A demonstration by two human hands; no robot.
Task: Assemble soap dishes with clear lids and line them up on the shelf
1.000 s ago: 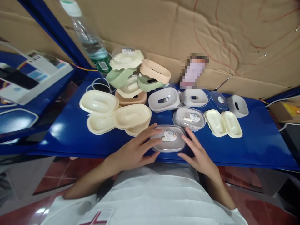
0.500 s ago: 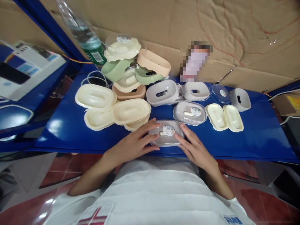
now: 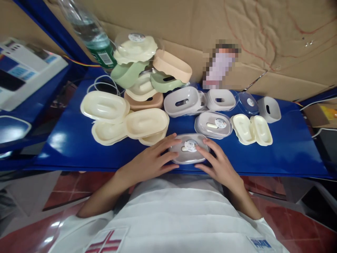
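Note:
An oval grey plastic box (image 3: 188,157) with a clear lid and a round paper label lies near the table's front edge, between my hands. A pale piece shows in the slot under its lid. From the left, my left hand (image 3: 151,159) rests its spread fingertips on the box's rim and lid. My right hand (image 3: 221,165) touches the opposite side, fingers apart, one fingertip at the label. Just behind lies a similar lidded grey box (image 3: 213,129). Cream oval trays (image 3: 146,123) are stacked behind my left hand, and two small cream trays (image 3: 243,130) lie to the right.
Green pieces (image 3: 129,75), a peach sleeve (image 3: 172,66) and grey slotted sleeves (image 3: 181,102) form a pile at the back. A water bottle (image 3: 102,52) stands back left near a white device (image 3: 39,75). A cardboard sheet (image 3: 263,42) rises behind the blue table (image 3: 289,151).
The box sits slightly farther right in view, still between my hands. The fingers of my right hand have shifted a little, with its thumb stretched out lower along the front side. The view has moved slightly.

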